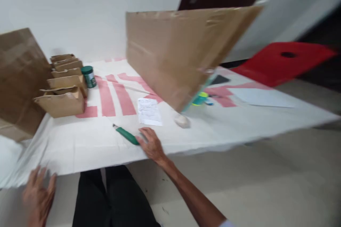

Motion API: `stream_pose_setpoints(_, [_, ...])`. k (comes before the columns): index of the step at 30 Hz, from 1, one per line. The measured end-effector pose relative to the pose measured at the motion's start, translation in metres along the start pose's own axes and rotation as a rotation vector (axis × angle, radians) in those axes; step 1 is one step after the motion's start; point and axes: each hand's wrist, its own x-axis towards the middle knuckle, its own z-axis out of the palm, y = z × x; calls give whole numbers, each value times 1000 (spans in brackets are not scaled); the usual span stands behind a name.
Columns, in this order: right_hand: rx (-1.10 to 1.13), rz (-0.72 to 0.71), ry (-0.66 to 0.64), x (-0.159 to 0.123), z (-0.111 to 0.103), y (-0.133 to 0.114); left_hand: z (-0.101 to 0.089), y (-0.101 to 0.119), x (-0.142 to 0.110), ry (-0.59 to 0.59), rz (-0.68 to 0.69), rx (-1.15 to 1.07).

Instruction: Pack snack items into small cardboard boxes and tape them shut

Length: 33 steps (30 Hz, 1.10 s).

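A green utility knife [127, 135] lies on the white cloth with its metal tip pointing to the far left. My right hand [152, 144] rests on the cloth at the near end of its handle. The fingers are spread, and the thumb side meets or nearly meets the handle; I cannot tell whether they touch. At the table's near left edge, my left hand [39, 190] is slightly blurred, fingers apart, with nothing in it. Beyond the right hand lie a handwritten paper [149, 112] and a small pale lump [182, 121].
Several small cardboard boxes [66, 103] stand in a row at left, beside a green-lidded jar [88, 76]. A large cardboard box [165, 49] stands towards the right; another cardboard piece [21, 78] is far left. A yellow-green tape roll [200, 98] and red chair [282, 62] are at right.
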Motion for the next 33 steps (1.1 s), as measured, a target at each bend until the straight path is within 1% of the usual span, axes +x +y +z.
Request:
stream_pose_setpoints(2, [-9,-20,1,-6,1,6,0,9,-7,-95,41,42])
stream_pose_setpoints(3, [-19,-29,-14,-9,2,9,0,10,-11,-105,29,65])
stream_pose_setpoints(6, [-69,-88,-75,-18,5,14,-1,10,-22,-100,-7,118])
stream_pose_setpoints(11, [-126,-161,-78,-22,2,9,-2,10,-34,-139,-54,134])
stream_pose_setpoints(16, [-156,-193,-72,-22,1,6,-2,14,-36,-160,-78,129])
stream_pose_setpoints(20, [-169,-234,-69,-23,1,8,-2,15,-39,-189,-120,125])
stream_pose_setpoints(23, [-168,-258,-76,-25,0,9,-2,16,-42,-189,-142,107])
stream_pose_setpoints(28, [-174,-265,-88,-26,0,14,-1,19,-51,-190,-162,72])
stream_pose_setpoints(33, [-163,-288,-95,-28,2,16,-5,20,-64,-207,-165,69])
